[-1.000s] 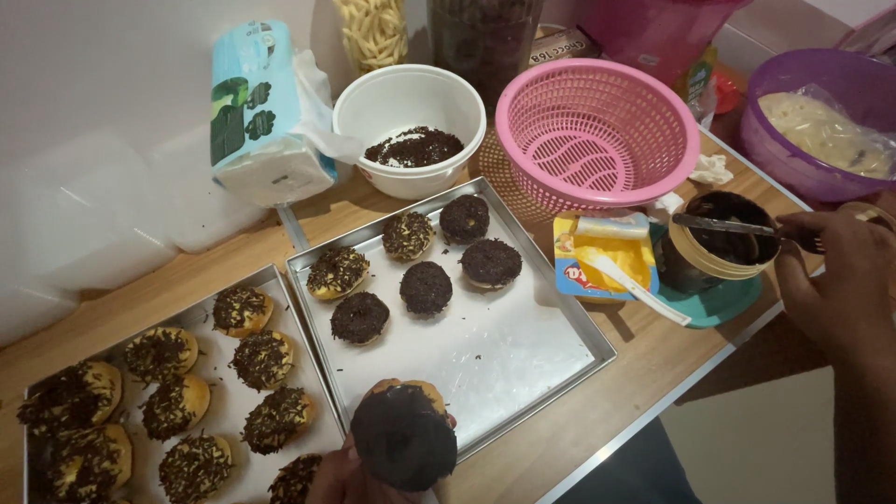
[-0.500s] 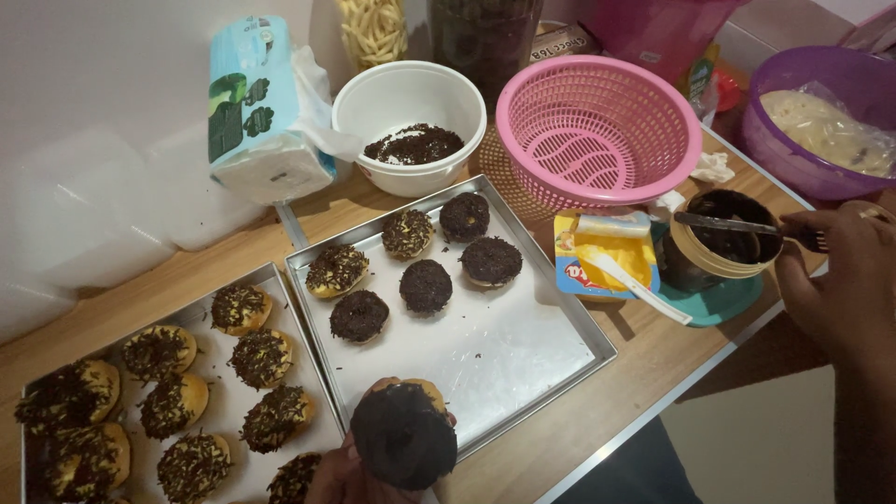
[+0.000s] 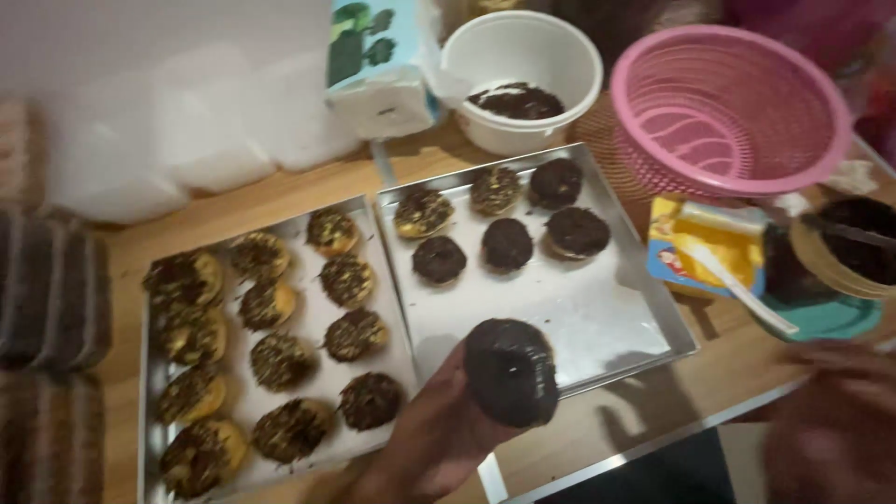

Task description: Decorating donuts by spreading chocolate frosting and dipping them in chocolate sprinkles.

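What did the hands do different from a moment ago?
The right hand came away from the dark round jar of chocolate and dropped low toward the table edge, blurred. The left hand still holds up the round chocolate-coated doughnut. The metal trays of doughnuts have not moved.

I hold a round doughnut (image 3: pixel 511 371), its whole top coated in dark, glossy chocolate. It sits on the fingertips of my left hand (image 3: pixel 439 439), raised with the coated face turned up toward me, over the near edge of the right-hand metal tray (image 3: pixel 607 327). A faint dimple marks its middle, and no sprinkles show on it. My right hand (image 3: pixel 831 429) is a blur at the near right, just this side of a dark jar of chocolate spread (image 3: pixel 854 247) standing on the right with a utensil laid across its mouth.
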